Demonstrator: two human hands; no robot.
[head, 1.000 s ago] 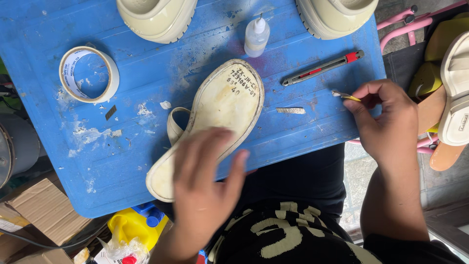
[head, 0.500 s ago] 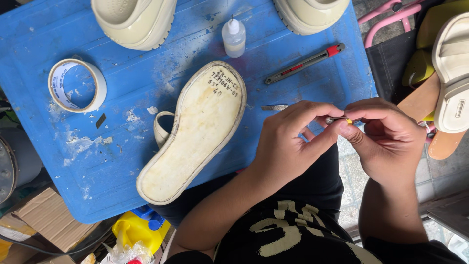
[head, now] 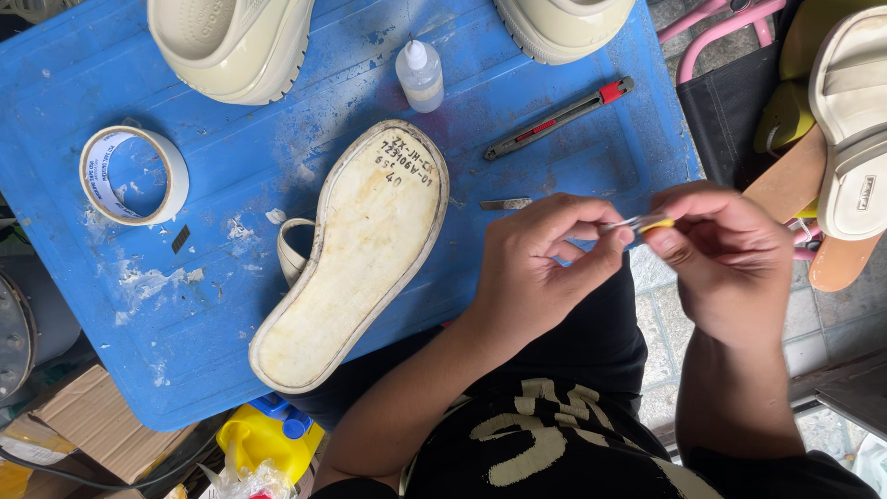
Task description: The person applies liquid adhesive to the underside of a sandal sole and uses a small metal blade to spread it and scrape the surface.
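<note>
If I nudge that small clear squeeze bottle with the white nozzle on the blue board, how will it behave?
The small clear squeeze bottle lies on its side on the blue board, so it would probably roll if pushed across its length. It looks like thin plastic, likely light and a little squashy. The tapered nozzle may make it curve while rolling.

There are two hands, the left hand [head: 531,268] and the right hand [head: 725,259], and they pinch one small yellow tool [head: 647,223]. One upside-down shoe sole [head: 356,249] lies on one blue board [head: 231,120]. I count two cream clogs [head: 236,42] (both cut off at the top), one glue bottle [head: 419,76], one tape roll [head: 132,175], one box cutter [head: 559,117] and one loose blade [head: 505,203].
</note>
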